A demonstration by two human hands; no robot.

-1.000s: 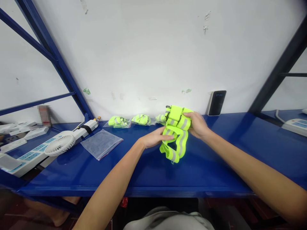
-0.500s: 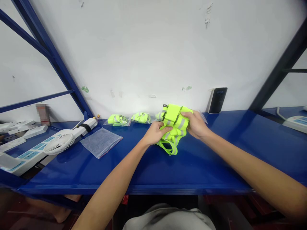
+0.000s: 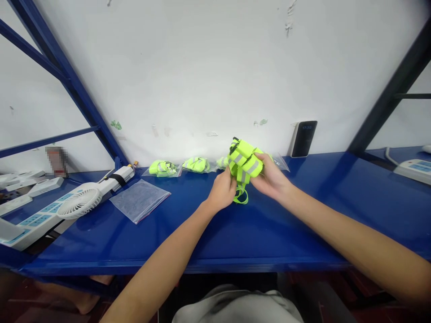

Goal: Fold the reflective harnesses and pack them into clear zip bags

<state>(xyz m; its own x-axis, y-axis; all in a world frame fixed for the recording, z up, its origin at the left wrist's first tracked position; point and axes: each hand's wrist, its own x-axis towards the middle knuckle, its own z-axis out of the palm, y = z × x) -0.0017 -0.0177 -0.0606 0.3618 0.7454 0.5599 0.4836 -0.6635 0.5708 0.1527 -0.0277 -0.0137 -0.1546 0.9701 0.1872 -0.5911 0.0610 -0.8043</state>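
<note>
A neon-yellow reflective strap bundle (image 3: 247,161) with silver-grey bands and black clips is held above the desk between both hands. My right hand (image 3: 271,177) grips its right side, thumb on top. My left hand (image 3: 222,188) is closed on the loose straps at the lower left, its fingers partly hidden. A loop of strap hangs below the bundle. Behind it, along the wall, lie similar bundles in clear bags, one at the left (image 3: 163,168) and one at the middle (image 3: 196,164); another is partly covered by the held straps. A flat zip bag (image 3: 140,200) lies on the desk.
The blue desk (image 3: 269,237) meets a white wall. At the left are a small white fan (image 3: 79,200) and a long power strip (image 3: 37,220). A phone-like device (image 3: 304,139) leans at the back right. Another power strip (image 3: 415,169) is at the far right. Blue metal posts stand on both sides.
The straps are gathered into a tighter, tilted roll, with less strap hanging below. My left hand has moved slightly right and turned its knuckles upward.
</note>
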